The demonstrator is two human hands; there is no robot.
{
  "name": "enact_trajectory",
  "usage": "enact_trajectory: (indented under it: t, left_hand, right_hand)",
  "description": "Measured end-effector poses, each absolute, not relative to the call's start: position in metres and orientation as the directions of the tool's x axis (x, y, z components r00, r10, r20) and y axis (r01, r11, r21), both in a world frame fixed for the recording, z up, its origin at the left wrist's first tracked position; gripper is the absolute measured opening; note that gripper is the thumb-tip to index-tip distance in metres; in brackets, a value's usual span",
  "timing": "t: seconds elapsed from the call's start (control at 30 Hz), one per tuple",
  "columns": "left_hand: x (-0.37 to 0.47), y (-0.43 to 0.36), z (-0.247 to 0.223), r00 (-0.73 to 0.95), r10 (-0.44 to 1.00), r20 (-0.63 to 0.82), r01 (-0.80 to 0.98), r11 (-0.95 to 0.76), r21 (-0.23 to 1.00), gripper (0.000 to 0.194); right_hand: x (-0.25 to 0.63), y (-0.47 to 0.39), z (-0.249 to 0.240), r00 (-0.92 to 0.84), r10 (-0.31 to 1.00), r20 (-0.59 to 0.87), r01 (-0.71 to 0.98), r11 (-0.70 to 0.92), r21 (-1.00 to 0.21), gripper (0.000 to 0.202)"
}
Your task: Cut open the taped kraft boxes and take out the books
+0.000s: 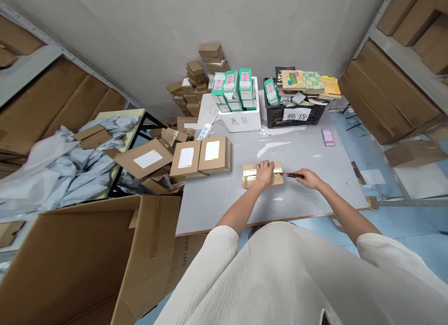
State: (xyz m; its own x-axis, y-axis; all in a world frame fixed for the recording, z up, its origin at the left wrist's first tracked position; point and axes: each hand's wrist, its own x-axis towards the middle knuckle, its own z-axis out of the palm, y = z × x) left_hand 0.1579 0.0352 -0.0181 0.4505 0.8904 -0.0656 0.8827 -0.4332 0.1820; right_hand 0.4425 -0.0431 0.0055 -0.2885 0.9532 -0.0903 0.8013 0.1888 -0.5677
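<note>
A small cardboard box [249, 179] with shiny tape along its top lies flat on the grey table [301, 152]. My left hand [265, 172] bears down on the middle of that box, its fingers bent and close together, holding it against the tabletop. In my right hand [309, 179] is a red and black utility knife [293, 175], gripped by its handle. The knife points left, and its tip meets the taped right end of the box. How deep the blade sits cannot be made out.
Two labelled cartons [214, 154] stand at the table's left edge. Behind are a white bin [241, 122] of green and pink boxes and a black crate [296, 115] of booklets. A pink pack [328, 137] lies right. A large open carton [154, 236] stands front left.
</note>
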Motion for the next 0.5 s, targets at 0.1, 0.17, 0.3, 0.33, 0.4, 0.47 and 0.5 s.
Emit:
enact_trajectory:
  t: [0.1,0.17,0.3,0.33,0.4,0.47,0.5]
  left_hand:
    - [0.155,0.03,-0.023,0.47,0.883,-0.011,0.866,-0.459,0.2,0.058]
    - [0.154,0.024,-0.028,0.474,0.88,0.033,0.858,-0.47,0.208,0.061]
    - [0.155,0.016,-0.04,0.462,0.882,0.095,0.856,-0.471,0.211,0.064]
    - [0.155,0.015,-0.041,0.458,0.883,0.102,0.857,-0.469,0.211,0.064]
    - [0.155,0.014,-0.043,0.453,0.885,0.109,0.86,-0.465,0.21,0.064]
    - [0.155,0.015,-0.044,0.452,0.885,0.112,0.86,-0.466,0.206,0.063]
    - [0.155,0.015,-0.043,0.454,0.884,0.112,0.86,-0.467,0.205,0.063]
  right_hand:
    - [0.441,-0.043,0.0,-0.296,0.954,-0.057,0.836,0.229,-0.498,0.04]
    - [0.438,-0.044,-0.006,-0.303,0.952,-0.034,0.842,0.251,-0.478,0.041]
    - [0.433,-0.046,-0.02,-0.294,0.956,0.021,0.863,0.275,-0.424,0.042]
    - [0.433,-0.047,-0.023,-0.289,0.957,0.036,0.869,0.278,-0.409,0.043]
    - [0.436,-0.048,-0.029,-0.281,0.958,0.064,0.88,0.284,-0.382,0.043]
    - [0.44,-0.05,-0.034,-0.268,0.96,0.084,0.889,0.28,-0.361,0.043]
    - [0.441,-0.05,-0.037,-0.259,0.961,0.093,0.894,0.275,-0.355,0.043]
